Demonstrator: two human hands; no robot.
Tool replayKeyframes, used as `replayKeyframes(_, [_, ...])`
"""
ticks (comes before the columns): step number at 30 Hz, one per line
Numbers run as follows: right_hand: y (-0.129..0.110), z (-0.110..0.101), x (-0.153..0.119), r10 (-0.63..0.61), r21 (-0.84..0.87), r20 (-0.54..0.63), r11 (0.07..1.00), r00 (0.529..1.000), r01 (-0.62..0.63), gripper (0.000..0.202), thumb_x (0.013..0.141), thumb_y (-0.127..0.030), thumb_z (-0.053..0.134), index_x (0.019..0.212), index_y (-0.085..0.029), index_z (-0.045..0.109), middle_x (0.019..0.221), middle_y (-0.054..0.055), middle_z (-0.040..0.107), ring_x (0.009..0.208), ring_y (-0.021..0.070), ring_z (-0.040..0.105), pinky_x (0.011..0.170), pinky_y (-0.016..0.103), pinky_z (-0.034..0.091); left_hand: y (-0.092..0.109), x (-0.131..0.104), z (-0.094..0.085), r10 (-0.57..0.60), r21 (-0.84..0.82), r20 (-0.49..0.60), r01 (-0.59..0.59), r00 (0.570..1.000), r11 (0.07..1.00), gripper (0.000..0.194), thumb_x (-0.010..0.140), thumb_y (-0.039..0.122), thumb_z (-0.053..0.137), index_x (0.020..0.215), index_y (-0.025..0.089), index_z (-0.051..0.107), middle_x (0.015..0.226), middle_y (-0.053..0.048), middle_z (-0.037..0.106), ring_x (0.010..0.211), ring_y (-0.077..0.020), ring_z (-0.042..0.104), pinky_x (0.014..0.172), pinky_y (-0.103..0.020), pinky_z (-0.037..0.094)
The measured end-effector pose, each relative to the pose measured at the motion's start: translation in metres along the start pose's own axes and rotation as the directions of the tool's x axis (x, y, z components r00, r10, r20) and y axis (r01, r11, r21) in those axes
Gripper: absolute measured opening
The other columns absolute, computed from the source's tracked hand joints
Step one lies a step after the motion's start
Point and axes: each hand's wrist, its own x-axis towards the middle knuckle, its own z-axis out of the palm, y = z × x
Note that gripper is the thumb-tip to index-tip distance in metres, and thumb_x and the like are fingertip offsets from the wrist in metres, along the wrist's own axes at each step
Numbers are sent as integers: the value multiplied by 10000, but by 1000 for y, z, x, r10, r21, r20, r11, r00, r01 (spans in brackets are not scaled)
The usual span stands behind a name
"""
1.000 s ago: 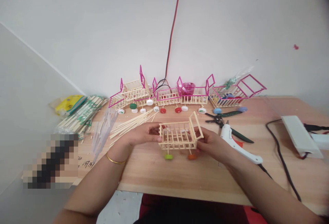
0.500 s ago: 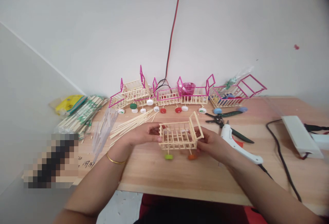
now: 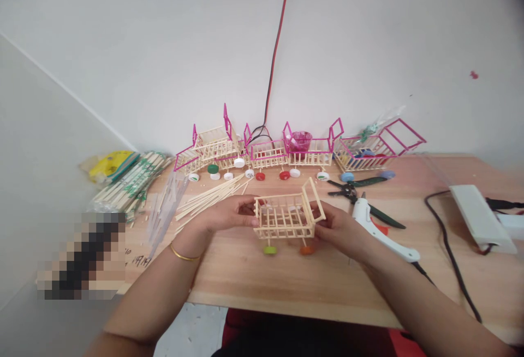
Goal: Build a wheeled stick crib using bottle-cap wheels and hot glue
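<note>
Between my hands is a small model cart (image 3: pixel 284 230) built from plain wooden sticks, with a raised handle frame at its right end. Its near wheels are bottle caps, one lime green and one orange. My left hand (image 3: pixel 235 214) grips the cart's left end, thumb on the near side and the other fingers partly hidden behind. At the right end, below the handle, my right hand (image 3: pixel 333 225) is closed on the cart, its fingertips partly covered by the sticks. The cart is upright over the front middle of the wooden table (image 3: pixel 262 286).
Several similar carts with pink trim (image 3: pixel 268 158) line the wall, one stacked on others. Loose sticks (image 3: pixel 210 198), clear glue sticks (image 3: pixel 166 215) and packed sticks (image 3: pixel 131 182) lie left. Right are pliers (image 3: pixel 347 190), a glue gun (image 3: pixel 379 234), a white power box (image 3: pixel 481 218) and a black cable (image 3: pixel 444 237).
</note>
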Motion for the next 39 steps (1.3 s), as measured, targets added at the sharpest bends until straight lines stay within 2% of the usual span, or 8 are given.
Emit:
replayKeyframes(9, [-1,1,0,3,-1,1,1000,1000,-3,266,768,-281,592,1013,-198,528,830,11,638,639,121,580,575,252,446,-6,1,-3,12,-37,-14,-13,1000,999,656,655,448,790,1193,148,564,1084,-97,635,991,-218,599,872,-342,450])
replayKeyframes(19, [-1,1,-1,5,12,-5,1000,1000,-5,296,763,-302,612,1032,-205,533,806,0,630,649,132,585,581,256,443,-7,2,-3,18,-19,-31,-18,999,1000,635,672,485,766,1181,153,581,1098,-92,636,992,-206,591,894,-336,440])
replayKeyframes(27, [0,1,0,-18,2,4,1000,1000,18,296,782,-292,599,1059,-207,536,812,5,637,703,149,611,593,254,443,-3,2,-3,44,101,-74,-36,996,994,561,756,520,678,1168,147,601,1111,-91,631,1010,-210,574,914,-344,426])
replayKeyframes(32, [-2,1,0,-13,-4,0,1000,1000,13,299,782,-297,597,1056,-200,533,823,13,647,709,151,615,606,261,451,-5,3,-3,43,31,-65,-41,997,999,603,700,529,725,1153,150,605,1098,-89,632,999,-207,576,911,-342,429])
replayKeyframes(39, [-6,2,-2,-3,-21,-6,1000,1000,3,306,782,-301,588,1065,-200,529,830,14,634,675,139,594,585,258,444,-7,3,-3,25,9,-68,-24,997,1000,560,705,509,730,1121,154,609,1082,-80,633,988,-197,578,912,-340,423])
